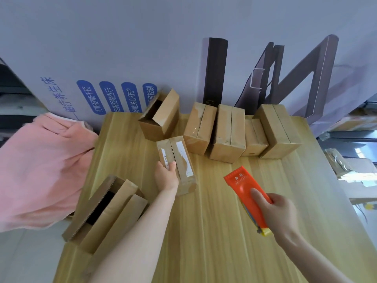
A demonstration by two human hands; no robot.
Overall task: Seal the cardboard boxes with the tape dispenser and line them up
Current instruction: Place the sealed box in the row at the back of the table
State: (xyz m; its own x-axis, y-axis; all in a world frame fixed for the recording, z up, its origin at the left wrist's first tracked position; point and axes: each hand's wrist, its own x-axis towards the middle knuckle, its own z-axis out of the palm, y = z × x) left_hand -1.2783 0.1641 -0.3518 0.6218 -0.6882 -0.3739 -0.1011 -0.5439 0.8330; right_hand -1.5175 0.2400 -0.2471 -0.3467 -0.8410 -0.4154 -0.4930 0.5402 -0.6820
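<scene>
Head view: your left hand (166, 176) grips the near end of the small box (181, 160), thumb on its top face and fingers curled round its left side. That box lies on the table (214, 231) with its centre seam running away from you. Whether tape already covers the seam cannot be told. To the right of the small box and well apart from it, your right hand (279, 213) is wrapped round the orange tape dispenser (244, 193), thumb along its back and toothed edge pointing forward. Beyond the small box and to its right, four closed boxes (228, 131) stand in a loose row. Directly behind the small box sits one open box (161, 117), and another open box (108, 211) lies to its near left at the table edge, beside a pink cloth (40, 170). The main risk is your grip: you hold the small box at one end only, so the pull of the tape could swing or lift the far end and lay the strip crooked. Your thumb also rests close to the seam, where the dispenser's teeth would pass. The near-left box overhangs the edge, and a nudge from your forearm could knock it off.
</scene>
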